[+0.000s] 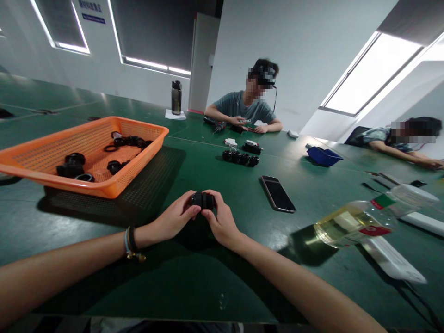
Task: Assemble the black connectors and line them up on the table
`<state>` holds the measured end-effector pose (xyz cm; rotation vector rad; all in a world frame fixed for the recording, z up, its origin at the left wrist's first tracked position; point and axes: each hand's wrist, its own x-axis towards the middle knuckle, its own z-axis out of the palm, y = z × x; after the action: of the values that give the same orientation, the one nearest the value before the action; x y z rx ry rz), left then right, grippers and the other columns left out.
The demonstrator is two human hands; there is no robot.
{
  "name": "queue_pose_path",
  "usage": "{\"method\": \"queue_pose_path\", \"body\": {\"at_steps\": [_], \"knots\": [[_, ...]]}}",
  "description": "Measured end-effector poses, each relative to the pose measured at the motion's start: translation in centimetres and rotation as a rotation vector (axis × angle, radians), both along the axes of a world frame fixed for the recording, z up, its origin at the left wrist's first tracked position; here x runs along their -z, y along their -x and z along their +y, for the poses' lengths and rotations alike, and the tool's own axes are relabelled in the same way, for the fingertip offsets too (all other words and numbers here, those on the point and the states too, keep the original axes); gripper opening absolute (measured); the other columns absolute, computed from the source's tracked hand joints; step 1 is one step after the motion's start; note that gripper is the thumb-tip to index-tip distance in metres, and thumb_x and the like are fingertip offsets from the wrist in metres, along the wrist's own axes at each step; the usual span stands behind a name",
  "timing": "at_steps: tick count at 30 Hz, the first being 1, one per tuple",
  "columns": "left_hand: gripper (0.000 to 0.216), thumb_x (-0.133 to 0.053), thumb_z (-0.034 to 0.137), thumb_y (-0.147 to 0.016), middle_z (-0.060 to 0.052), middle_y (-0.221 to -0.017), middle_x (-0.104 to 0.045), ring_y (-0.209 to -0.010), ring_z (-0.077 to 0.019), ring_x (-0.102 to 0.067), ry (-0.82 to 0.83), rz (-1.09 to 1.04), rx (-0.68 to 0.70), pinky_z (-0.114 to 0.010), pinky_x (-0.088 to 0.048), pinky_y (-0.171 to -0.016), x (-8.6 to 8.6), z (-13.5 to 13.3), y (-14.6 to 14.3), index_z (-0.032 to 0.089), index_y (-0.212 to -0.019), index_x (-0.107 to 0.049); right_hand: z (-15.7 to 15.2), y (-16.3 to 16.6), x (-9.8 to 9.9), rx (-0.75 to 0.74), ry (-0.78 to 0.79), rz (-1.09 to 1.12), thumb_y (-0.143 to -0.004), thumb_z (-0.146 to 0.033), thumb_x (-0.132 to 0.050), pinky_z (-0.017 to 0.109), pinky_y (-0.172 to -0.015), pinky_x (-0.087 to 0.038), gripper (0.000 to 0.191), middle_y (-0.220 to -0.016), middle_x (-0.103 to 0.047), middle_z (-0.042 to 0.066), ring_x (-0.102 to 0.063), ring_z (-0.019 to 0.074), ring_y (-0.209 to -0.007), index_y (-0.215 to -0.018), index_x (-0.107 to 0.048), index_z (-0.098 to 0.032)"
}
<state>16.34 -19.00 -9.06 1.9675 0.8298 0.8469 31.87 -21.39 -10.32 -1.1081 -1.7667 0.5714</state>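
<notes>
- Small black part is gripped between left hand and right hand, fingers closed on it, just above the green table.
- Phone is laid flat nearby on the right.
- Orange basket of black parts is set on the left.

Small black round part, held just above green table.

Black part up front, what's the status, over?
Left hand and right hand both shut on black part. Orange basket off left; phone and bottle off right. Nothing in the way.
</notes>
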Motion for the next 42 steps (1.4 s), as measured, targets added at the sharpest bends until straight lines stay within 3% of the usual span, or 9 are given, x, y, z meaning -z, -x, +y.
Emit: {"method": "queue_pose_path", "body": {"at_steps": [12, 21, 28, 33, 36, 42], "knots": [[0.063, -0.022, 0.073, -0.075, -0.003, -0.080, -0.047, -0.071, -0.0171, -0.048, -0.219, 0.103, -0.022, -0.029, -0.042, -0.068, -0.7, -0.3, 0.4, 0.015, -0.085, -0.046, -2.0, 1.3, -0.4, 0.047, 0.116, 0.135, -0.082, -0.038, -0.042, 0.029, -0.073, -0.045, 0.029, -0.091, -0.058, 0.004, -0.056, 0.0163, -0.082, -0.104, -0.044, -0.019], [0.057, -0.028, 0.069, -0.078, -0.003, -0.084, -0.045, -0.074, -0.0175, -0.048, -0.278, 0.164, 0.008, -0.029, -0.042, -0.069, -0.7, -0.1, 0.6, 0.016, -0.091, -0.046, -2.5, 1.8, -0.3, 0.068, 0.231, 0.265, -0.083, -0.042, -0.042, 0.029, -0.074, -0.044, 0.030, -0.089, -0.057, 0.004, -0.054, 0.0161, -0.083, -0.102, -0.046, -0.019], [0.048, -0.038, 0.060, -0.080, -0.005, -0.091, -0.046, -0.081, -0.0195, -0.049, -0.330, 0.237, 0.026, -0.031, -0.043, -0.074, -0.3, 0.6, 0.9, 0.016, -0.097, -0.046, -2.4, 2.2, 0.3, 0.019, 0.367, 0.403, -0.084, -0.047, -0.040, 0.023, -0.058, -0.042, 0.031, -0.077, -0.052, 0.001, -0.050, 0.0122, -0.067, -0.095, -0.048, -0.019], [0.045, -0.034, 0.055, -0.083, -0.006, -0.090, -0.046, -0.081, -0.0202, -0.049, -0.302, 0.226, 0.012, -0.033, -0.043, -0.073, 0.2, 1.1, 0.7, 0.014, -0.098, -0.045, -1.1, 1.5, 0.3, 0.002, 0.345, 0.333, -0.083, -0.049, -0.039, 0.023, -0.054, -0.040, 0.033, -0.071, -0.049, -0.001, -0.045, 0.0105, -0.059, -0.093, -0.046, -0.018], [0.040, -0.033, 0.050, -0.085, -0.006, -0.092, -0.047, -0.084, -0.0202, -0.049, -0.255, 0.180, -0.003, -0.033, -0.042, -0.076, 0.2, 1.1, 0.5, 0.014, -0.100, -0.043, 0.0, 0.6, 0.1, 0.002, 0.242, 0.146, -0.081, -0.044, -0.044, 0.024, -0.058, -0.039, 0.029, -0.074, -0.052, 0.000, -0.047, 0.0115, -0.063, -0.093, -0.048, -0.018], [0.034, -0.029, 0.046, -0.085, -0.001, -0.074, -0.047, -0.070, -0.0159, -0.046, -0.023, 0.095, 0.022, -0.029, -0.041, -0.071, -0.3, 0.9, 0.3, 0.016, -0.090, -0.044, 0.8, -0.5, 0.0, 0.024, 0.077, -0.035, -0.081, -0.041, -0.047, 0.028, -0.067, -0.044, 0.030, -0.085, -0.059, 0.004, -0.055, 0.0154, -0.073, -0.100, -0.048, -0.018]]}}
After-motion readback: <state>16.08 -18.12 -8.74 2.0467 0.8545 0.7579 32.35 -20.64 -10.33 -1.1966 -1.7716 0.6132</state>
